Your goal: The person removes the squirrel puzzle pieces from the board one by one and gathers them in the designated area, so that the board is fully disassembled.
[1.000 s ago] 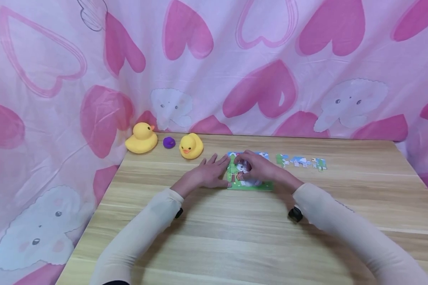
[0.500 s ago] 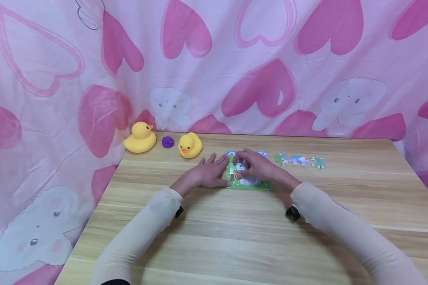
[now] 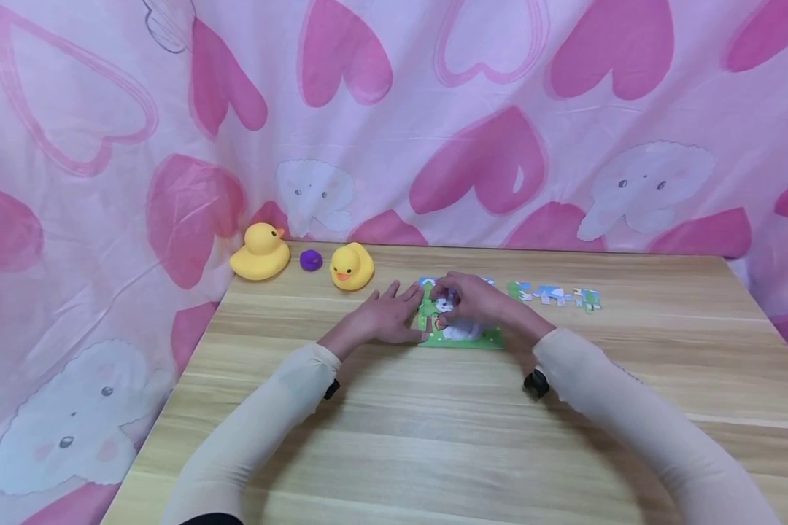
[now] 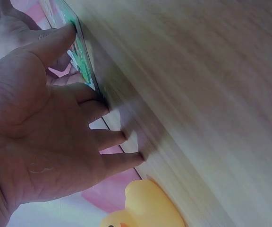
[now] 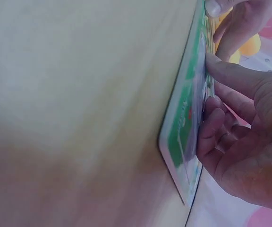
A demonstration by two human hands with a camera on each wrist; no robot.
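Now my left hand point(image 3: 390, 317) is spread at the left edge of the puzzle board point(image 3: 489, 342), thumb touching it. My right hand point(image 3: 476, 299) bends its fingers over the board's middle; whether they pinch anything I can't tell. The board lies on the table point(image 3: 420, 437), loose pieces point(image 3: 553, 295) to its right.

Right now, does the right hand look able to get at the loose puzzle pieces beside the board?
Probably yes. The right hand is over the board, and the loose puzzle pieces lie to its right, with only bare tabletop seen between. Whether it holds something is unclear.
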